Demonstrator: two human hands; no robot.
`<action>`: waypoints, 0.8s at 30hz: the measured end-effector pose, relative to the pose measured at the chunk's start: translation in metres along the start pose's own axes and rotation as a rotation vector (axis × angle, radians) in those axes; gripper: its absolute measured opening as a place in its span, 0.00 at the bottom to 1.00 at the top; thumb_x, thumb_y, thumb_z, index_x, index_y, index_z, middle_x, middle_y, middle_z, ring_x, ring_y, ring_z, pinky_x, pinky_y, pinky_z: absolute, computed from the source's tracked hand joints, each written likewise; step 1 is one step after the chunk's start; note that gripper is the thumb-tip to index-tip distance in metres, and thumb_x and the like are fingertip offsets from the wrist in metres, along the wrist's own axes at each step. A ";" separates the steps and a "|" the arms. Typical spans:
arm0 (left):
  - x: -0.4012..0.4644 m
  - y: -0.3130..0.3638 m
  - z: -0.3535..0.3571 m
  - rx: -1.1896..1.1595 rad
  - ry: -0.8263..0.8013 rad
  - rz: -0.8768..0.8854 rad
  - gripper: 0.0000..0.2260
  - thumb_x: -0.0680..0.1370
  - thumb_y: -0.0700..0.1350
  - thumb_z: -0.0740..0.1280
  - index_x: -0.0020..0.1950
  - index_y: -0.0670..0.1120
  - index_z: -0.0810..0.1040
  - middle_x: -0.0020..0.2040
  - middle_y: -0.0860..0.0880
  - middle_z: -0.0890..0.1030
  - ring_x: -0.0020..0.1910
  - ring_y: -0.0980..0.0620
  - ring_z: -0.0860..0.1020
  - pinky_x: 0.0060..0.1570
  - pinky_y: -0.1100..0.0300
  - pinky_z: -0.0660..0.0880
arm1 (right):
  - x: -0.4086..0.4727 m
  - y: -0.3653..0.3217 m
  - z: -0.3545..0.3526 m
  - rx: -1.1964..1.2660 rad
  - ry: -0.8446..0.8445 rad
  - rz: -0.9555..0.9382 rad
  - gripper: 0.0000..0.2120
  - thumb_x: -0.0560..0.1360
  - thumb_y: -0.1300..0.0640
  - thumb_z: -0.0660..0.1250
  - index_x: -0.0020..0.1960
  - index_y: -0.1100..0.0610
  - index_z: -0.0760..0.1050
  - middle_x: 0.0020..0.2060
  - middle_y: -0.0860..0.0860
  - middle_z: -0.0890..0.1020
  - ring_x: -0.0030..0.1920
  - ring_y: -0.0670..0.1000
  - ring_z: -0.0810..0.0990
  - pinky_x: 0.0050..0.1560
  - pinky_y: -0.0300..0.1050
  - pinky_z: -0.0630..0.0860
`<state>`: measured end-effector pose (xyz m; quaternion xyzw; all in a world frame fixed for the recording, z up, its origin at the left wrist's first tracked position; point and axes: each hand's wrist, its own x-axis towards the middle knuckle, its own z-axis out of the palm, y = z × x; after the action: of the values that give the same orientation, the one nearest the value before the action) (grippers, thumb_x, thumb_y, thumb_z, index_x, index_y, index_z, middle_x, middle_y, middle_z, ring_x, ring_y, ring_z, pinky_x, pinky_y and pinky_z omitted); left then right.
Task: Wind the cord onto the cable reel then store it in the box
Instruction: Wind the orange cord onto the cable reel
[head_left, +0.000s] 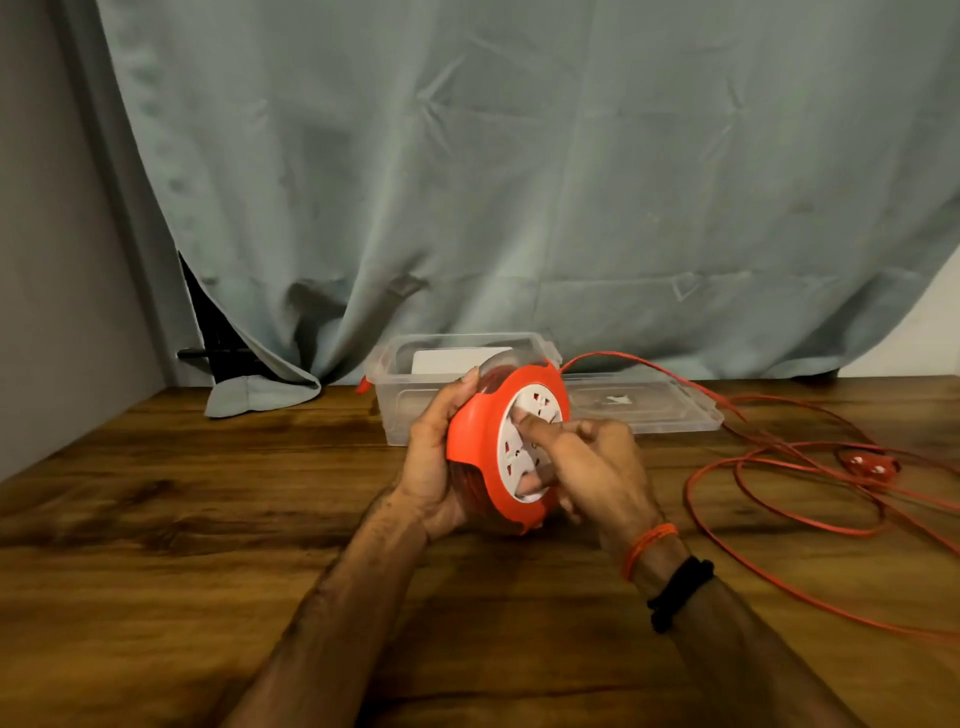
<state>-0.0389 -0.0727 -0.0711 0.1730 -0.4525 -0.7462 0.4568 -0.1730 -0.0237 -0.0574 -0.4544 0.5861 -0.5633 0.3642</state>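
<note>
Okay, cable reel (506, 447) is off the table, held up between both hands, tilted so its white socket face points toward the camera's right. Orange housing, red cord turns visible through the side at the rear. Left hand (434, 457) grips the reel's left edge, palm cupped against the housing, fingers curled over the top rim. Right hand (587, 462) is on the white face: index finger extended and pressing near the centre, other fingers curled low at the face's bottom edge; cannot tell whether they hook into anything. Orange thread band (649, 548) and black band (680, 592) sit on the right wrist.

Cord (779, 488) leaves the top of the reel, arcs over to the right and lies in loose loops on the wooden table (182, 519), well apart from the hands. Orange plug (870, 465) lies among the loops at the right, blurred. Most of the cord is still unwound on the table.

Box (410, 395) is clear plastic, open, standing just behind the reel near the table's back edge; a white flat item shows inside, not identifiable. Clear lid (649, 405) lies flat on the table just right of the box, touching or nearly touching it. Grey-green curtain (519, 182) hangs behind, its hem resting on the table at the left.
</note>
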 end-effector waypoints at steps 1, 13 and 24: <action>0.000 0.000 0.000 0.005 -0.018 -0.007 0.27 0.71 0.62 0.64 0.57 0.42 0.84 0.53 0.36 0.83 0.51 0.39 0.81 0.54 0.46 0.77 | 0.000 0.000 -0.001 0.017 -0.022 0.026 0.23 0.69 0.40 0.74 0.47 0.61 0.79 0.29 0.56 0.85 0.17 0.46 0.72 0.18 0.34 0.64; 0.001 0.002 -0.009 -0.087 0.000 0.018 0.28 0.72 0.63 0.66 0.60 0.42 0.83 0.59 0.37 0.83 0.57 0.39 0.82 0.58 0.42 0.78 | -0.002 -0.007 -0.024 -0.693 0.212 -0.735 0.18 0.67 0.38 0.72 0.53 0.47 0.80 0.26 0.44 0.81 0.34 0.49 0.83 0.41 0.45 0.79; -0.001 0.006 -0.009 -0.111 0.020 0.004 0.30 0.74 0.64 0.63 0.63 0.41 0.82 0.61 0.36 0.81 0.60 0.38 0.80 0.63 0.41 0.74 | -0.005 -0.006 -0.030 -1.024 -0.033 -0.960 0.33 0.66 0.36 0.66 0.71 0.38 0.67 0.58 0.44 0.82 0.53 0.52 0.82 0.48 0.49 0.80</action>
<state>-0.0289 -0.0772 -0.0713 0.1537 -0.4060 -0.7674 0.4718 -0.1988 -0.0091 -0.0484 -0.7858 0.5068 -0.3079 -0.1758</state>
